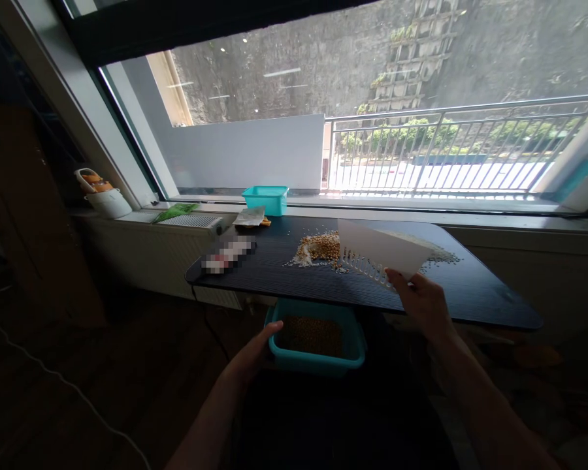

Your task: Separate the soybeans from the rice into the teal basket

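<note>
My left hand (257,349) is closed on the left rim of a teal plastic tub (318,365), held below the table's front edge with many yellowish-brown beans (308,334) inside. My right hand (424,300) pinches a thin white sheet (382,248) with a row of holes along its lower left edge, tilted above the tabletop. Just left of the sheet, more beans (328,245) lie in a pile mixed with white grains (304,258). A second heap of pale grains (438,251) spreads to the right, partly hidden behind the sheet.
The dark table (279,277) stands against a window. A blurred-out object (230,254) lies on its left side, near a paper packet (249,217). Another teal tub (265,199) sits by the sill. A white pot (108,202) and green cloth (176,211) rest further left.
</note>
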Demonstrator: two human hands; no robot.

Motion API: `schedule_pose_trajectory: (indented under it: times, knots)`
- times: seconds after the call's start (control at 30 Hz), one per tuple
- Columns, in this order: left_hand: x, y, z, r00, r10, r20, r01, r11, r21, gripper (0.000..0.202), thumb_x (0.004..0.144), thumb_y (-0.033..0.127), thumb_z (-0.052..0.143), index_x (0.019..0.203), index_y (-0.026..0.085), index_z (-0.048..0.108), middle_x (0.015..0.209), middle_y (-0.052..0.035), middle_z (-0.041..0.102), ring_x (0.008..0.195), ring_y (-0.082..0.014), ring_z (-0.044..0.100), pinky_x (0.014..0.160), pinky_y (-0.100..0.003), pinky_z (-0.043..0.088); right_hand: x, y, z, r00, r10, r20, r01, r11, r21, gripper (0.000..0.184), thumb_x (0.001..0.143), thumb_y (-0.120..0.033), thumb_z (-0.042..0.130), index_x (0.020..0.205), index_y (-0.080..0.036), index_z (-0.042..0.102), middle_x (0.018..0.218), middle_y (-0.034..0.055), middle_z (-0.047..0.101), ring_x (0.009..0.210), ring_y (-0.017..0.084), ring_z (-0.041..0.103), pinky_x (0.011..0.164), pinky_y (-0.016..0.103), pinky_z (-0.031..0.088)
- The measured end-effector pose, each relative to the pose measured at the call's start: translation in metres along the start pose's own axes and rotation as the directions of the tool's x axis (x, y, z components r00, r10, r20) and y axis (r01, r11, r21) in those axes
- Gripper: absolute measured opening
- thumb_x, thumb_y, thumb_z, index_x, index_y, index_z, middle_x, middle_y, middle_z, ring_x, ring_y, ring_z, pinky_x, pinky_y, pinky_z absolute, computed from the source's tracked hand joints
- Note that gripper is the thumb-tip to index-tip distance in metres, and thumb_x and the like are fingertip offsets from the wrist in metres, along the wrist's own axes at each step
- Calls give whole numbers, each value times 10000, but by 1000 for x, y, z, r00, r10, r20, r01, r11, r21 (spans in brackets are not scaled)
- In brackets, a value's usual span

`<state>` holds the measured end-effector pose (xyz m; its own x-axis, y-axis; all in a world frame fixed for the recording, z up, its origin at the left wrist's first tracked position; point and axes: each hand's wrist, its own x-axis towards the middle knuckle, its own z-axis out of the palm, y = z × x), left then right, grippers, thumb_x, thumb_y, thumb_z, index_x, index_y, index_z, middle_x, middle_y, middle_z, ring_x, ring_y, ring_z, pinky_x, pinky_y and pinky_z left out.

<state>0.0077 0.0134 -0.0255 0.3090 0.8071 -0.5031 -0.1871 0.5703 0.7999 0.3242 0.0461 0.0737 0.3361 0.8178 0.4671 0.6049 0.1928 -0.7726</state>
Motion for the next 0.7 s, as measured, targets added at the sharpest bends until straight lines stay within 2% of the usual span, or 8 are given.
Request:
schedule_pose_trajectory:
  times: [0.17,0.37,0.53,0.7]
  knots:
    - [-1,1,3,1000,7,-20,-7,1000,5,644,753,545,568,1270,166,507,1284,-143,553,1128,-331,540,783,-426,515,4,9,8,1000,5,27,-4,1000,-8,400,730,-524,578,771,-150,716,642,36,654,556,169,564,544,277,427]
    - [0,0,1,1000,-7,-29,7,1000,13,636,751,545,572,1272,187,507,1293,-138,548,1133,-330,538,755,-409,518,1,17,0,1000,4,19,-3,998,-59,402,734,-526,574,761,-148,708,656,40,655,580,175,572,557,278,426]
    - [2,0,-1,1000,-9,-25,9,1000,14,658,741,553,582,1285,193,498,1316,-137,531,1153,-336,522,761,-414,516,-4,18,-6,999,33,33,-33,999,1,380,715,-523,590,735,-162,704,664,38,662,593,179,577,560,281,435]
    - [2,0,-1,999,-12,-35,13,1000,26,674,743,559,575,1312,211,479,1310,-131,537,1160,-335,518,776,-424,509,-9,15,-10,997,71,-2,-71,997,17,373,690,-522,606,722,-161,698,649,39,657,598,184,576,562,288,438]
